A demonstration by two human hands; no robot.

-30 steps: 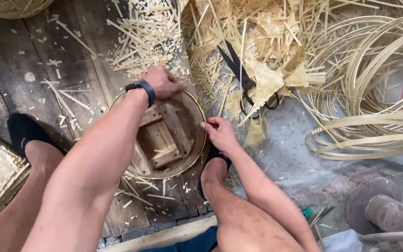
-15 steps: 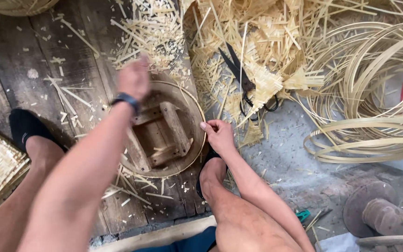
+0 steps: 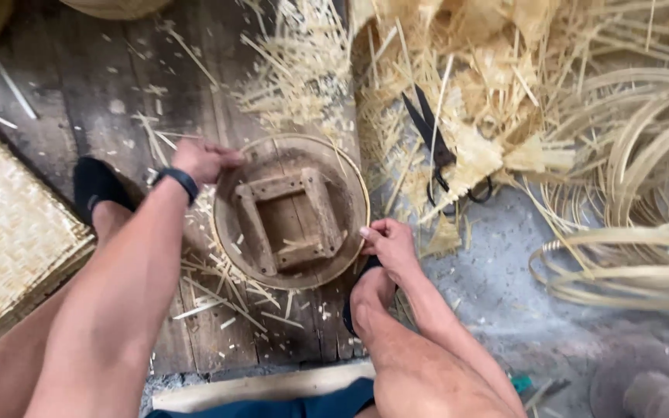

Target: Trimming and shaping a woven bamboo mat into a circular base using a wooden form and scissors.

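Dark wooden floorboards (image 3: 118, 93) fill the left and middle of the view, strewn with pale bamboo slivers (image 3: 303, 70), and a great heap of split strips and shavings (image 3: 520, 101) lies to the right, with coiled bamboo hoops (image 3: 629, 263) beside it. A flat woven mat (image 3: 9, 224) lies at the left edge. In the middle, between the person's feet, sits a round wooden mould (image 3: 288, 217) with a square wooden frame on its face and a thin bamboo band (image 3: 354, 174) running around its rim. The left hand (image 3: 203, 160), a dark band on its wrist, rests curled on the mould's upper left edge, fingers bent over the rim. The right hand (image 3: 389, 244) is at the lower right edge, thumb and fingers pinched together, seemingly on the band, though the grip is hard to make out. Black scissors (image 3: 439, 151) lie on the heap, well apart from both hands.
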